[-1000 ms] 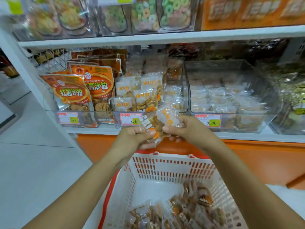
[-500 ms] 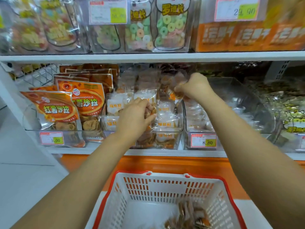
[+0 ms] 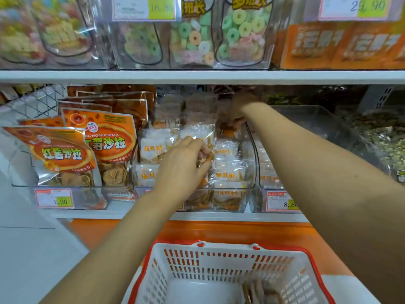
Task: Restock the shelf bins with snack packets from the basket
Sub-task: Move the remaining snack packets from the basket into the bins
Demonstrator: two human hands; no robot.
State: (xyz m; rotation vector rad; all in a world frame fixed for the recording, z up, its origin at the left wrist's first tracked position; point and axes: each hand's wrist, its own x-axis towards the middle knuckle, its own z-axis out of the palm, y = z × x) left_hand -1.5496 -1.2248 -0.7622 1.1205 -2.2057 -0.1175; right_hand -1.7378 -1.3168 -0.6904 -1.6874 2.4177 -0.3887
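A clear shelf bin (image 3: pixel 252 154) in the middle of the lower shelf holds several small clear-and-white snack packets (image 3: pixel 225 150) with orange print. My left hand (image 3: pixel 184 165) is over the front of this bin, its fingers curled round a snack packet (image 3: pixel 206 160). My right hand (image 3: pixel 238 113) reaches deep to the back of the same bin under the upper shelf and pinches a packet (image 3: pixel 229 130) there. A white basket with a red rim (image 3: pixel 219 268) stands below, with a few brown packets (image 3: pixel 260 292) in its bottom.
Orange chip bags (image 3: pixel 105 145) fill the bin to the left. A second clear bin (image 3: pixel 306 128) with white packets stands to the right. The upper shelf edge (image 3: pixel 197 76) hangs low over the bins, with jars of ring candy (image 3: pixel 241 34) above. Price tags (image 3: pixel 54 198) line the front.
Both hands rose from above the basket into the middle bin. The right hand has gone further back under the upper shelf. The left hand stays at the front of the bin.
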